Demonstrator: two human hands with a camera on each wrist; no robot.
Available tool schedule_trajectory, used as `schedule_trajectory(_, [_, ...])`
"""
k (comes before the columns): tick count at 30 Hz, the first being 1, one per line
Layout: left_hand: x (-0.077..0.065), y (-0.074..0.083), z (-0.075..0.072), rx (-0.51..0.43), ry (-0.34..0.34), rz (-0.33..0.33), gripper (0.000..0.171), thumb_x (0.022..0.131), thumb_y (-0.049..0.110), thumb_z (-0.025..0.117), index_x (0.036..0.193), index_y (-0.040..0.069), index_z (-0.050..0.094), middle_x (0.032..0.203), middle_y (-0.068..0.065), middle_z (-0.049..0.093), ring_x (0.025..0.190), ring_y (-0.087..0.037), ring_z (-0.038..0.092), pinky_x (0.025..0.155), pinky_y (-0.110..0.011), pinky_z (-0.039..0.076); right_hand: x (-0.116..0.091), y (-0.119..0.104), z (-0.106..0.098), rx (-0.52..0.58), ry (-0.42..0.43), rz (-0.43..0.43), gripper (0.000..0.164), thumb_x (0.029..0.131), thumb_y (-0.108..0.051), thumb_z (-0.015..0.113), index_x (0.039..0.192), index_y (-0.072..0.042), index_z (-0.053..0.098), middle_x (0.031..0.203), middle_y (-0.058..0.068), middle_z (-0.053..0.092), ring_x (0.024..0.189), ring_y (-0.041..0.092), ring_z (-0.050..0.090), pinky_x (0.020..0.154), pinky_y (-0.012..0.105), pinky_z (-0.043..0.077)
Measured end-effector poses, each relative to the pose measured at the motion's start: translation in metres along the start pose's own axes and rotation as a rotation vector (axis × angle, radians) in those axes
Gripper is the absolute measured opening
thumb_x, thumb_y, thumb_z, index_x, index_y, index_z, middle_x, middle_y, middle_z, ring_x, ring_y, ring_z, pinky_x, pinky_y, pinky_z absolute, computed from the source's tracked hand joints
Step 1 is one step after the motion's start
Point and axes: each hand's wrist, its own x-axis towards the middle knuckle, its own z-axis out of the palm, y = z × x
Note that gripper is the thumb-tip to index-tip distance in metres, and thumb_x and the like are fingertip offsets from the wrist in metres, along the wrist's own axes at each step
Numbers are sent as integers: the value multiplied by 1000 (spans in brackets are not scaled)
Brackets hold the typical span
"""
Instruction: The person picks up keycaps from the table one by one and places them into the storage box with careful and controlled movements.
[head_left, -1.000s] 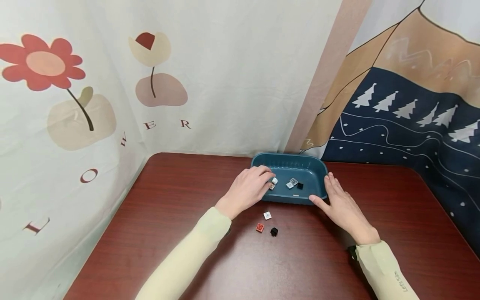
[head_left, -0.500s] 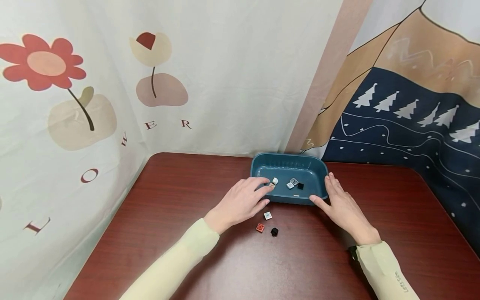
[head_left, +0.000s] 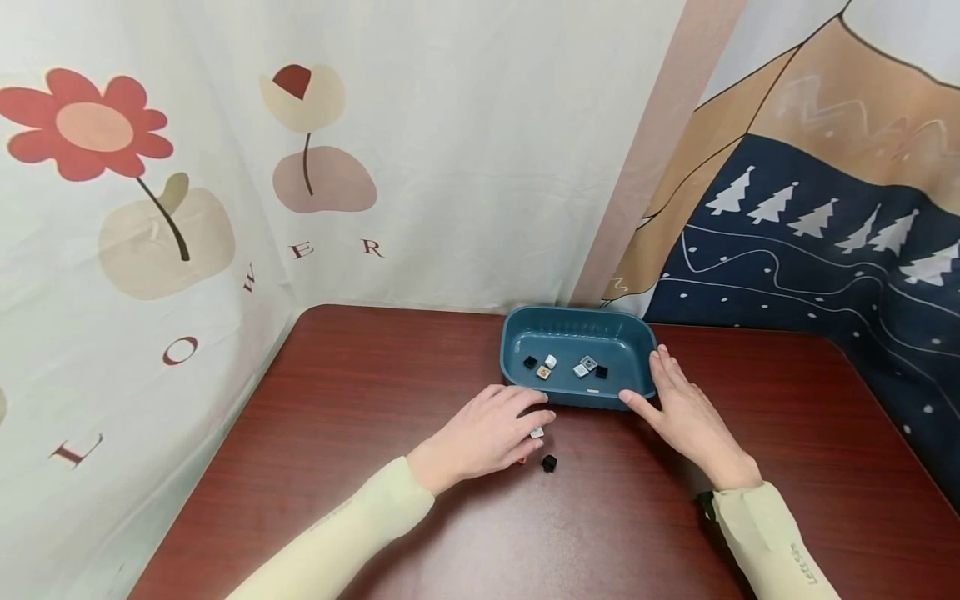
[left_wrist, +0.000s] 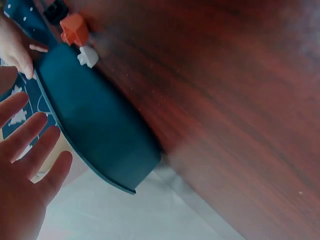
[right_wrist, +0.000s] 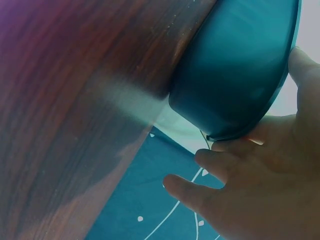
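My left hand [head_left: 483, 432] hovers over the table just in front of a teal plastic bin [head_left: 555, 397], fingers spread and relaxed. Under its fingertips lies a small white keycap [head_left: 537, 432], partly covered. A red keycap [left_wrist: 75, 30] is mostly hidden beneath the thumb in the head view, and a black keycap [head_left: 550, 463] sits to the right of it. At the bin's right front corner rests my right hand [head_left: 686, 417]. Its thumb touches the front rim and its straight fingers lie along the right side.
Inside the bin are several loose keycaps: a black one [head_left: 530, 362], a tan one [head_left: 543, 372], a white one [head_left: 551, 361] and a group [head_left: 587, 365] further right. The bin stands near the brown table's [head_left: 360, 367] back edge, against a printed curtain [head_left: 465, 167].
My left hand has drawn out of the bin toward the front and come over the white and red keycaps. A black keycap now shows at the bin's left. The right hand stays put.
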Motion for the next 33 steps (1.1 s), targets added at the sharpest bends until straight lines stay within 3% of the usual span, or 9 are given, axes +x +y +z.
schedule_trajectory(7, [-10,3,0,35,-88,28,26,99,34,69,124,24,69,126,2,64,106,-20,66,93,-35,50,1,-2,0,-1,-2,-3,105,100,-68,50,162,8,12,170,26,4,155,48,12,114,74,20])
schedule_trajectory(11, [-13,4,2,29,-136,47,23,99,36,70,120,26,70,122,5,65,106,-17,65,91,-34,51,1,-2,0,0,-1,-5,104,101,-68,50,162,8,12,170,26,5,155,48,12,114,74,20])
schedule_trajectory(17, [-15,6,5,66,-163,105,25,97,37,72,120,30,75,121,11,66,105,-14,63,85,-31,50,0,-1,0,0,0,-3,104,101,-67,50,161,8,13,170,26,5,154,49,12,114,74,19])
schedule_trajectory(23, [-17,7,5,94,-204,118,28,94,34,76,122,32,74,124,12,66,102,-14,64,83,-30,49,0,-1,1,1,-4,2,104,100,-68,49,162,8,12,170,26,4,154,49,12,114,74,19])
schedule_trajectory(33, [-18,8,3,157,-223,140,26,99,26,70,123,35,75,124,12,66,97,-14,64,76,-27,48,0,-1,0,-1,3,-2,104,100,-67,50,162,8,13,170,26,4,155,48,12,114,74,20])
